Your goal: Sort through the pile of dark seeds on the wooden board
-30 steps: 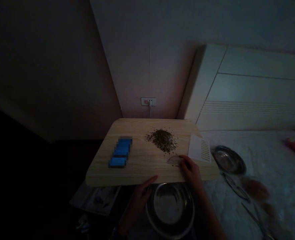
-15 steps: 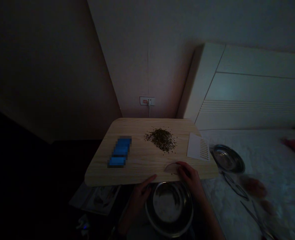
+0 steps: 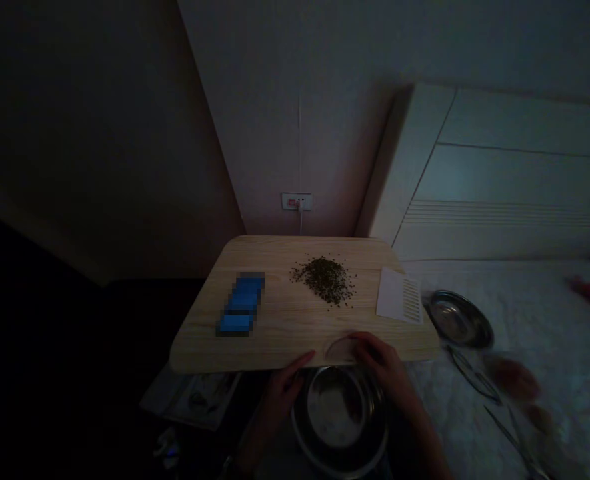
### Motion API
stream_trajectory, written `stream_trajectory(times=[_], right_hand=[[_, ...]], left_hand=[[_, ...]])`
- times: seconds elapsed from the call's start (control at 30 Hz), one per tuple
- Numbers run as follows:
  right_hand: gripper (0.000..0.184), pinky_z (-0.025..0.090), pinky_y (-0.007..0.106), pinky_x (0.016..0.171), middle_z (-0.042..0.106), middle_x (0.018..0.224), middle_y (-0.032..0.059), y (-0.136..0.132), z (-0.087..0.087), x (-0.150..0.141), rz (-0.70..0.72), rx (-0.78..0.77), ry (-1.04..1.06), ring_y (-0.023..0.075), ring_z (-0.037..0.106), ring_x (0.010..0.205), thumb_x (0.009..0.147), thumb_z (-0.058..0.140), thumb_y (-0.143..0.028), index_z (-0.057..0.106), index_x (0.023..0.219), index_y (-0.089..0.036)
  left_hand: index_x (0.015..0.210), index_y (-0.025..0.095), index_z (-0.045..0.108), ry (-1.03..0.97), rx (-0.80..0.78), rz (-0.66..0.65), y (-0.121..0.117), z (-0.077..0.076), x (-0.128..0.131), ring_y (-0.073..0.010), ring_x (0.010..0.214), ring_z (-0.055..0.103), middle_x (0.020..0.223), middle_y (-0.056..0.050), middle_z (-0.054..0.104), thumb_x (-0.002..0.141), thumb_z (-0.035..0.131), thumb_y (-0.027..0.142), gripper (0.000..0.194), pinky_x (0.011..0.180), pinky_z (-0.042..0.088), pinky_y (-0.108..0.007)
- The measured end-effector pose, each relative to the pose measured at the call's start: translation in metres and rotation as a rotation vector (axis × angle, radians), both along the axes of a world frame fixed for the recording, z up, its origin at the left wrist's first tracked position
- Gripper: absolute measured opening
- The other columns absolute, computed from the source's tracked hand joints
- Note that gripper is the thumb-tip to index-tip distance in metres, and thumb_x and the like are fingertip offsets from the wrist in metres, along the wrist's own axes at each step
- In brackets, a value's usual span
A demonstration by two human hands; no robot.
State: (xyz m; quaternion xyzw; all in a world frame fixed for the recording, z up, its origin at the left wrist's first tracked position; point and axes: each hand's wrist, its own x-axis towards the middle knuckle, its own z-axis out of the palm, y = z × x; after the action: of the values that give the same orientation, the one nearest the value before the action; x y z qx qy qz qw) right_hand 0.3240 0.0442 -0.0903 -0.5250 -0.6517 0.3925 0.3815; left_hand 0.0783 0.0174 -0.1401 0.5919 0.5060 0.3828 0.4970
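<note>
A light wooden board (image 3: 275, 323) lies in front of me with a heap of small dark seeds (image 3: 325, 279) near its middle. My right hand (image 3: 382, 370) is closed on a thin pale curved scraper (image 3: 339, 347) at the board's near edge. Just below that edge sits a steel bowl (image 3: 342, 417) with a pale patch inside. My left hand (image 3: 279, 390) grips the bowl's left rim, thumb up against the board's edge. The room is very dim.
A blurred blue object (image 3: 242, 304) lies on the board's left part and a white comb-like card (image 3: 399, 303) on its right. A second steel bowl (image 3: 459, 320) and wire tools (image 3: 475, 380) lie on the white bed. A wall socket (image 3: 296, 201) is behind.
My right hand has drawn the pale scraper from near the seed heap back to the board's near edge, above the bowl. My left hand has stayed at the bowl's rim.
</note>
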Motion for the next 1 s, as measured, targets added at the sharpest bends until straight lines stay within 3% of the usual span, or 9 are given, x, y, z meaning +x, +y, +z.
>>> stream_trajectory(times=[0.3, 0.5, 1.0], right_hand=[[0.026, 0.043, 0.026, 0.064, 0.059, 0.075, 0.0009, 0.034, -0.003, 0.0, -0.123, 0.062, 0.052, 0.0158, 0.054, 0.069, 0.082, 0.05, -0.031, 0.06, 0.104, -0.02], [0.028, 0.043, 0.026, 0.064, 0.058, 0.072, 0.0008, 0.054, -0.004, -0.002, -0.143, 0.116, 0.091, 0.0156, 0.053, 0.067, 0.082, 0.048, -0.031, 0.06, 0.104, -0.019], [0.029, 0.043, 0.027, 0.064, 0.059, 0.072, 0.001, 0.055, -0.013, -0.002, -0.226, 0.137, 0.046, 0.0158, 0.054, 0.067, 0.081, 0.049, -0.033, 0.06, 0.104, -0.018]], left_hand=[[0.118, 0.028, 0.059, 0.0, -0.007, 0.014, -0.001, 0.002, 0.0, -0.0199, 0.119, 0.051, 0.124, 0.002, 0.061, 0.08, 0.048, 0.016, 0.041, 0.106, 0.031, -0.038], [0.118, 0.029, 0.058, 0.01, -0.008, 0.019, -0.002, 0.004, 0.0, -0.0205, 0.118, 0.051, 0.125, 0.001, 0.06, 0.082, 0.049, 0.018, 0.039, 0.106, 0.032, -0.038], [0.12, 0.025, 0.057, -0.003, -0.048, 0.009, -0.001, 0.004, 0.0, -0.0222, 0.119, 0.05, 0.127, -0.001, 0.059, 0.081, 0.05, 0.024, 0.039, 0.104, 0.034, -0.037]])
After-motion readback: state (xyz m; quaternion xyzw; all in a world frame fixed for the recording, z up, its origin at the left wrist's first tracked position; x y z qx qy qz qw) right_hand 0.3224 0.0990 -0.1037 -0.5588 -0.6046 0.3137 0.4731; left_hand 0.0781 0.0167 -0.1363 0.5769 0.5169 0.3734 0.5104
